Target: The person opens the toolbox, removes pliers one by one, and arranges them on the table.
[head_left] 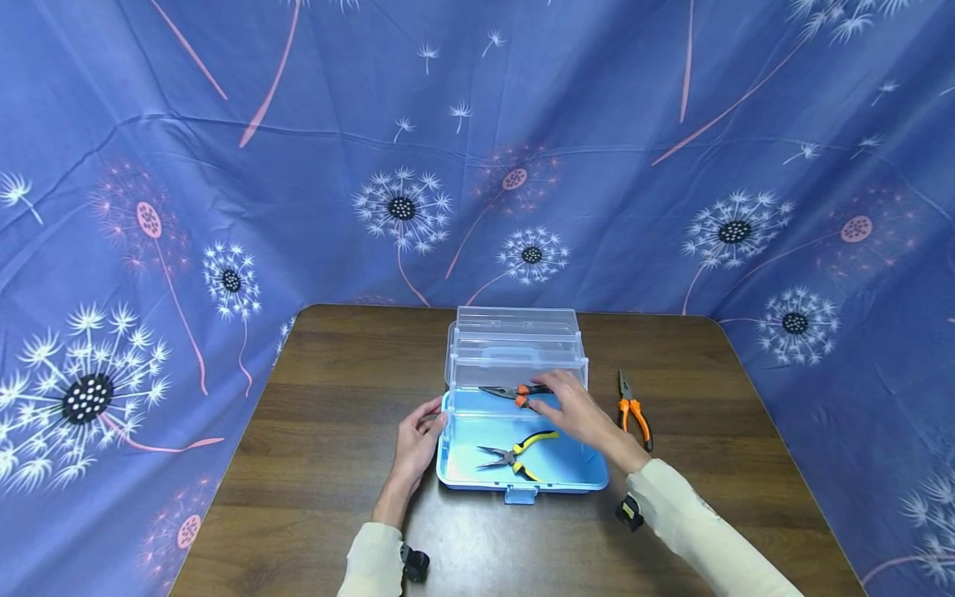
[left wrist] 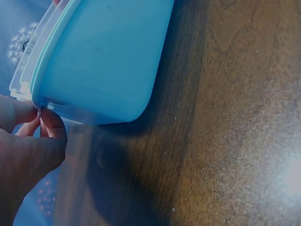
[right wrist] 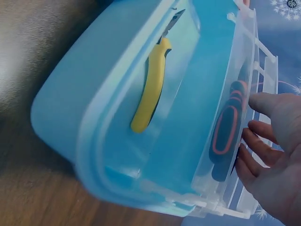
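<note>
A light-blue toolbox (head_left: 466,431) stands open on the table, its clear tiered trays (head_left: 515,348) raised at the back. My left hand (head_left: 414,444) pinches its left rim between thumb and fingers, plain in the left wrist view. At the trays, my right hand (head_left: 578,410) has loosely bent fingers beside black-and-red pliers (right wrist: 225,132), which lie behind a clear tray wall. No grip on these pliers shows in the right wrist view. Yellow-and-black long-nose pliers (head_left: 510,458) lie spread on the box floor; only one handle and the tip show in the right wrist view.
Orange-and-black long-nose pliers (head_left: 630,406) lie on the wooden table (head_left: 336,398), right of the box. A blue latch (head_left: 521,495) hangs at the box's front. Blue dandelion-print cloth (head_left: 313,191) surrounds the table's back and sides.
</note>
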The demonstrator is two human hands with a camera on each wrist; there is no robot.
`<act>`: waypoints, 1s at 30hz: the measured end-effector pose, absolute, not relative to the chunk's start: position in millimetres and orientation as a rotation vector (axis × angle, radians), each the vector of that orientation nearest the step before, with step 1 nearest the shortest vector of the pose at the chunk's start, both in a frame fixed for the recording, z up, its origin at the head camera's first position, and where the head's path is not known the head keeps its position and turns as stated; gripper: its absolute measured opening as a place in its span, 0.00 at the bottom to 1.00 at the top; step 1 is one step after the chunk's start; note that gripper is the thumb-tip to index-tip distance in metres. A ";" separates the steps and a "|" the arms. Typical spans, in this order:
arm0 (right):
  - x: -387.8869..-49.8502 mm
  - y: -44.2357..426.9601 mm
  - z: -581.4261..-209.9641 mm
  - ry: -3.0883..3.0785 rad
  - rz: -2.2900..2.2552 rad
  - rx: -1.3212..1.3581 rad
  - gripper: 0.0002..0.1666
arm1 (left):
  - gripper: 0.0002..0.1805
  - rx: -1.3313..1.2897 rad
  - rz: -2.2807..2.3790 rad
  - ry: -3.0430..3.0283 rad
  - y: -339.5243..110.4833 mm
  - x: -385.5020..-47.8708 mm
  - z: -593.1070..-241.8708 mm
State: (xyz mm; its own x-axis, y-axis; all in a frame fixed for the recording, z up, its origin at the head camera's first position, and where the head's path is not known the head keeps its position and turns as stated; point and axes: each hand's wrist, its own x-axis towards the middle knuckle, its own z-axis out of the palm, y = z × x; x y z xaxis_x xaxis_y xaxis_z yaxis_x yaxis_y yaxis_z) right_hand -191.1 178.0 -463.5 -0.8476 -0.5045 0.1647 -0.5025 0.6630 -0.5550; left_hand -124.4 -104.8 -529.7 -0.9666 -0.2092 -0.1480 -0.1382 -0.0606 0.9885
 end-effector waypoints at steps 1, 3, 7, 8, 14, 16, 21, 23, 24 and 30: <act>-191.8 177.2 -463.8 2.851 -0.940 -0.870 0.25 | 0.20 0.394 -2.217 -2.120 -104.4 -124.2 -529.6; -193.2 176.0 -464.4 2.830 -0.909 -0.884 0.26 | 0.21 0.393 -2.217 -2.118 -104.0 -123.6 -530.1; -194.8 174.9 -464.5 2.798 -0.851 -0.906 0.25 | 0.20 0.396 -2.216 -2.115 -102.7 -124.0 -531.3; -195.0 174.7 -464.1 2.792 -0.840 -0.908 0.24 | 0.20 0.393 -2.213 -2.116 -102.6 -124.2 -531.7; -195.3 169.7 -459.2 2.838 -0.759 -0.977 0.27 | 0.20 0.406 -2.196 -2.130 -103.4 -125.0 -532.5; -195.7 165.8 -458.3 2.889 -0.698 -1.055 0.27 | 0.20 0.421 -2.192 -2.132 -103.8 -125.3 -532.4; -195.9 155.9 -456.8 2.996 -0.596 -1.196 0.23 | 0.19 0.439 -2.186 -2.137 -104.7 -126.0 -531.9; -195.6 152.9 -455.4 3.009 -0.594 -1.196 0.21 | 0.19 0.428 -2.176 -2.141 -105.2 -125.8 -531.8; -195.4 151.7 -454.6 3.008 -0.587 -1.194 0.20 | 0.19 0.422 -2.172 -2.140 -105.2 -125.5 -531.8; -194.8 149.1 -449.6 2.929 -0.601 -1.141 0.18 | 0.20 0.389 -2.203 -2.112 -105.3 -124.1 -531.1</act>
State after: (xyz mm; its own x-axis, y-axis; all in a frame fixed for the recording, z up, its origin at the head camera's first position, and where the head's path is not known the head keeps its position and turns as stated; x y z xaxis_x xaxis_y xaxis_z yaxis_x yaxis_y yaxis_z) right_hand -194.8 149.1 -449.6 -0.7443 -0.6412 0.1870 -0.6630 0.6756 -0.3226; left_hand -124.1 -105.3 -531.1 -0.9659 -0.2203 -0.1361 -0.1267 -0.0564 0.9903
